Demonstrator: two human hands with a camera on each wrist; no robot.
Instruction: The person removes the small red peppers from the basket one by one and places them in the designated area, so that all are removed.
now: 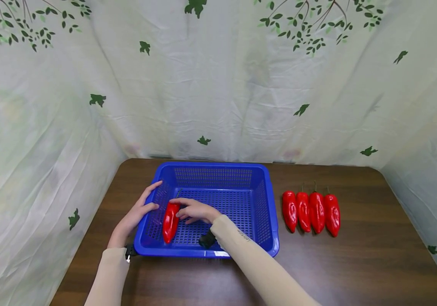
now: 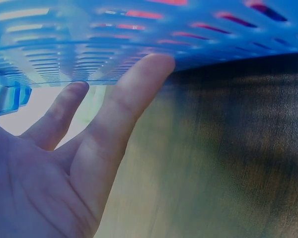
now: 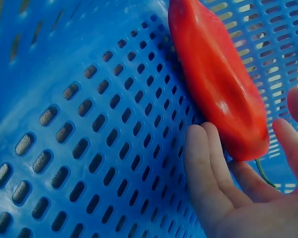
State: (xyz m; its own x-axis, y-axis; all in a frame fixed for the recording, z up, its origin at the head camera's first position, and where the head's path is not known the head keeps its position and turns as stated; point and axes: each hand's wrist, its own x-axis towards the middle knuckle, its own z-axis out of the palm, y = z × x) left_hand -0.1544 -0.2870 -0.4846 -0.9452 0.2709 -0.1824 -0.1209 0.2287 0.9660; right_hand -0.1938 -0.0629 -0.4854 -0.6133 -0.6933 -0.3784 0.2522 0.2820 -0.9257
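Note:
A glossy red pepper (image 1: 170, 224) lies lengthwise along the left side of a blue plastic basket (image 1: 212, 165). My right hand (image 1: 198, 211) reaches inside, its fingers spread loosely about the pepper's stem end. In the right wrist view, fingertips (image 3: 195, 133) meet or nearly meet the end of the red pepper (image 3: 221, 84), and a gap shows on the other side; a green stem pokes out there. Against the outside of the basket's left wall rests my left hand (image 1: 137, 216), fingers extended. The left wrist view shows its straight fingers (image 2: 114, 106) by the slotted wall.
Several more red peppers (image 1: 316, 212) lie side by side on the brown wooden table (image 1: 375, 238), right of the basket. A pale curtain (image 1: 234, 85) with leaf prints hangs behind the table and along both sides. A black wrist device (image 1: 207, 240) sits under the right wrist.

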